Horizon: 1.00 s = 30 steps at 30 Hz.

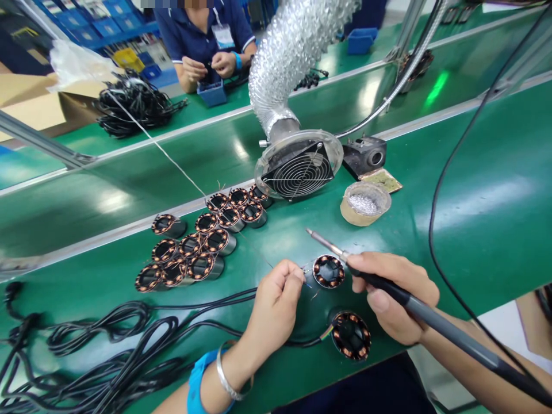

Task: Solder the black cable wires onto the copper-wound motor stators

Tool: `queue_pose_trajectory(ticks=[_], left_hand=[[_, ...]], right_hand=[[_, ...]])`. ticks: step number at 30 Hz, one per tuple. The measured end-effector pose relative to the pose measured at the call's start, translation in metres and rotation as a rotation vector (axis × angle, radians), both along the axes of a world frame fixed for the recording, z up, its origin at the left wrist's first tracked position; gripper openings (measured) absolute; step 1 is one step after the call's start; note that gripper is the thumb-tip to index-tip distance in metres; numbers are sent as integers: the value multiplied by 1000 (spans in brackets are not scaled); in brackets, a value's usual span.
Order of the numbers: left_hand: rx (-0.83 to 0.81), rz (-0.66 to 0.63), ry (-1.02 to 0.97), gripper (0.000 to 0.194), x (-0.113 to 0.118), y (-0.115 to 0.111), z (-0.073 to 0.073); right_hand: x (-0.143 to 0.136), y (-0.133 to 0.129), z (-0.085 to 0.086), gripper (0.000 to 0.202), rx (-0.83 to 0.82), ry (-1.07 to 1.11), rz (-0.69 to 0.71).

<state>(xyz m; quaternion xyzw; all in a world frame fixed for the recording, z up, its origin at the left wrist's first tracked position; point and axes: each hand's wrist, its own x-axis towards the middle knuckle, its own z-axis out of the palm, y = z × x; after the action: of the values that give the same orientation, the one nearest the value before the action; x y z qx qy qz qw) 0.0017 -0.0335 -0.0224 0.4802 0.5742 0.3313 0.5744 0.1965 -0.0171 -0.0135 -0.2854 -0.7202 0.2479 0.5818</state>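
Note:
My right hand (392, 293) grips a soldering iron (401, 296), its metal tip pointing up and left above the table. My left hand (278, 305) is closed in a pinch just left of a round motor stator (328, 271) with copper coils; thin wire ends, one of them blue, stick out by the fingertips. A thin strand of wire runs up and left from those fingers. Below, nearer to me, lies a second stator (351, 336), where a black cable (304, 343) with coloured wire ends reaches its left edge.
Several stators (202, 266) stand grouped at centre left. Coiled black cables (116, 333) cover the lower left. A fan hood (302, 172) on a foil duct, a round tub (364, 204) and an iron stand (366, 155) are at the back. A person (207, 46) sits opposite, hands above a blue box.

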Motion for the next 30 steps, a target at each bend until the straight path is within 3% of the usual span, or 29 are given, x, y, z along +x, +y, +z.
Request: queue_pose_trajectory(ticks=[4,11,14,18,24,30], left_hand=[[-3,-45,0,30,-1,1,7],[188,-206,151,40,-5,0,22],[285,-297,338,33,-7,3,29],[404,-389,580,27,-10,8,37],[399,-426,453,32,-12,8,37],[438,-467,495,30,-13,7,34]], right_hand=[[-7,7,-6,42,30,-2,-36],[-23,18,-8,23,167,-305,44],[-23,16,-7,25,237,-302,-8],[-21,10,-4,24,140,-258,-54],[-26,9,-6,26,184,-278,-54],[-30,12,-6,27,150,-242,-73]])
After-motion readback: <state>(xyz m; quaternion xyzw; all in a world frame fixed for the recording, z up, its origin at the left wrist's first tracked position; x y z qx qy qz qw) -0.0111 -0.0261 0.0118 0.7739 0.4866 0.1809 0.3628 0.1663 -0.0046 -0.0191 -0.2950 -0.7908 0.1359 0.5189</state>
